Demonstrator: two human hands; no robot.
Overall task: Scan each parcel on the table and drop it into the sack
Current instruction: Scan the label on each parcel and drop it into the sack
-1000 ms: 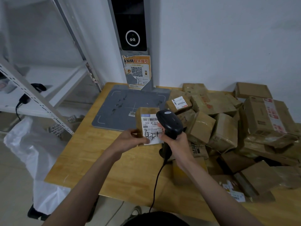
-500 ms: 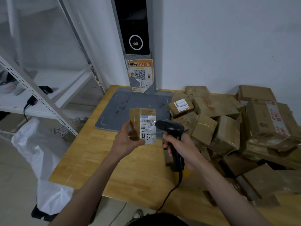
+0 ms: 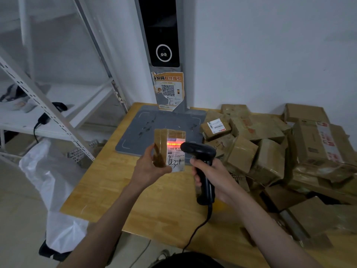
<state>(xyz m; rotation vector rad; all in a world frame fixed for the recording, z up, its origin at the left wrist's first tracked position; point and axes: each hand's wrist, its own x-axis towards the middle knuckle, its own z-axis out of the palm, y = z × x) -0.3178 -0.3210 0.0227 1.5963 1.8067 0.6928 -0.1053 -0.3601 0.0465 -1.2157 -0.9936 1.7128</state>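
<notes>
Left hand (image 3: pixel 148 169) grips parcel (image 3: pixel 169 149) (above bare table (image 3: pixel 119 188)); right hand (image 3: pixel 214 176) grips scanner (image 3: pixel 201 161).

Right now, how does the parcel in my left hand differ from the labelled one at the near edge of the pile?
The held parcel stands upright off the table, gripped by the left hand; the pile parcel lies flat among the others. A red scan line from the scanner crosses the held parcel's label; the pile parcel's label is unlit. Both are brown and taped, with white labels.

A parcel pickup depot; taped cardboard parcels (image 3: pixel 270 149) heaped on a table (image 3: pixel 119 190); QR-code pickup kiosk (image 3: pixel 164 45); metal shelving (image 3: pixel 48 111).
</notes>
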